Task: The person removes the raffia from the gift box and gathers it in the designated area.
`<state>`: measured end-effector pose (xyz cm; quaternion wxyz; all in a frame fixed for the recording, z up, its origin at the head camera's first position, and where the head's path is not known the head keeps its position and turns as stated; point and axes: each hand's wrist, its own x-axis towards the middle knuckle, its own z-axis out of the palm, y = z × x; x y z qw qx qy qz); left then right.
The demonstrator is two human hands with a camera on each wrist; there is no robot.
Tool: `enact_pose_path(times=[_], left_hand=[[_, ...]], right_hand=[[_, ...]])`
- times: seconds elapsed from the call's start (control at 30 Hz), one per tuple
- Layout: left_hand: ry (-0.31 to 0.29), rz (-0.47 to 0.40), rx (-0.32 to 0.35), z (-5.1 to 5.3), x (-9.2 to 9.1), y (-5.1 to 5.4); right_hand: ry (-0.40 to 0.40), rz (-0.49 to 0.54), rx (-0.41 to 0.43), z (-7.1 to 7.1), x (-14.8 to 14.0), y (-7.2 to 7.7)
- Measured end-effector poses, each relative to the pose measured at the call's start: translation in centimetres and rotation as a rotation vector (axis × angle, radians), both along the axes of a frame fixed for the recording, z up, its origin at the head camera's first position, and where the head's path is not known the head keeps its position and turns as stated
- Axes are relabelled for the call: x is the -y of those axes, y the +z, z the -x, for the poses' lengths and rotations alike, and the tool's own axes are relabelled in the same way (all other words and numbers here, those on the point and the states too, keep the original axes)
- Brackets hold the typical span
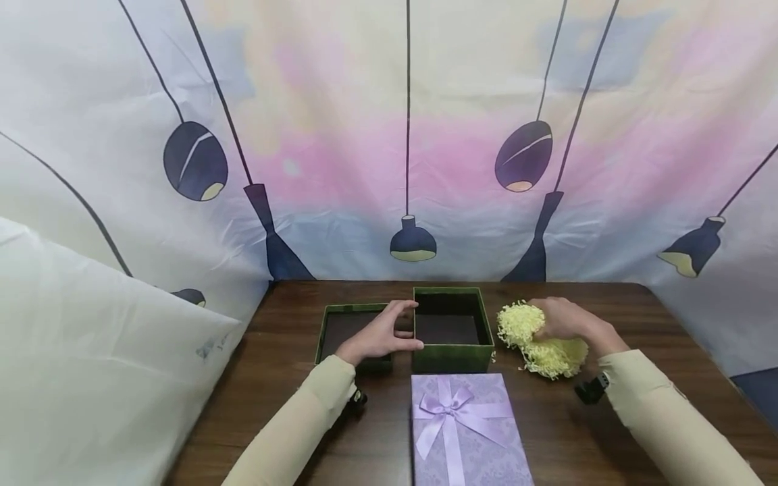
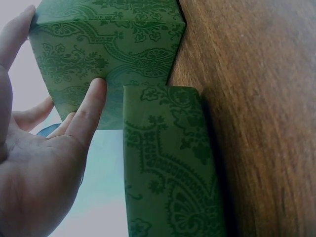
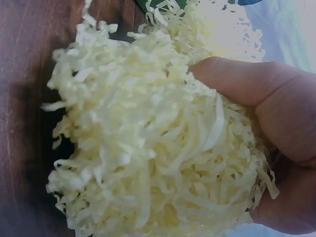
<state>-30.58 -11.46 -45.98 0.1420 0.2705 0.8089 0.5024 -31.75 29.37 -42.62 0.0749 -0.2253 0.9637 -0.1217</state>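
Note:
An open green patterned box (image 1: 452,358) with a dark inside stands at the middle of the table. My left hand (image 1: 379,335) touches its left side, fingers spread; in the left wrist view the fingertips of the left hand (image 2: 54,133) rest against the green box (image 2: 98,54). To the right, my right hand (image 1: 565,319) grips part of the pale yellow shredded paper (image 1: 521,322). In the right wrist view, the thumb of the right hand (image 3: 286,118) presses into the shredded paper (image 3: 148,138); its other fingers are partly hidden.
A shallower green tray-like piece (image 1: 349,331), perhaps the lid, lies left of the box, partly under my left arm. A purple box (image 1: 474,452) with a ribbon bow lies in front on the brown table (image 1: 273,405). A printed curtain (image 1: 365,169) hangs behind.

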Motion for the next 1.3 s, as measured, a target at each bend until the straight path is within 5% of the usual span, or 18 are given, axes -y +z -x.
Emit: enact_pose_path(times=[0.7, 1.3], left_hand=[[-0.004, -0.018, 0.01, 0.1, 0.3, 0.1], [-0.005, -0.025, 0.025, 0.3, -0.1, 0.2]], right_hand=[[0.002, -0.026, 0.053, 0.1, 1.1, -1.2], [-0.009, -0.077, 0.063, 0.1, 1.1, -0.8]])
